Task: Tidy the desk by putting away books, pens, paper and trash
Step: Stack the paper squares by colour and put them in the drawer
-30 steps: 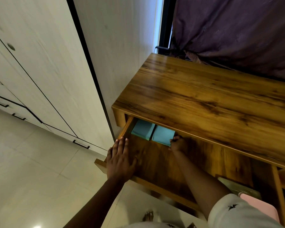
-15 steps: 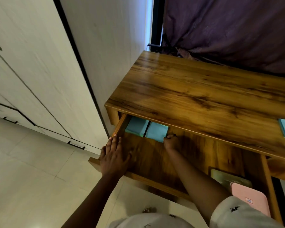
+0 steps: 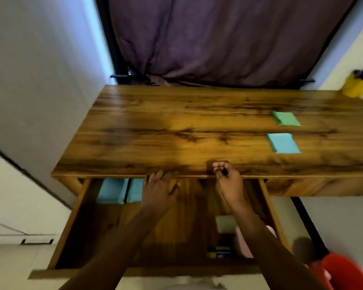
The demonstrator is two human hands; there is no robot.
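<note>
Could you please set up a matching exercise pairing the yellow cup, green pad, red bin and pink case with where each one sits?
Things:
1 yellow cup
2 green pad
3 red bin
4 pink case

Places:
A on the floor
B in the open drawer
C far right corner of the desk
D desk top, just behind the blue pad

Pairs: 1-C, 2-D, 3-A, 4-B.

Blue pads at 9 o'clock half under desk edge; pink item at 5 behind r. forearm, blurry; red obj at 4 cut off by frame.
</note>
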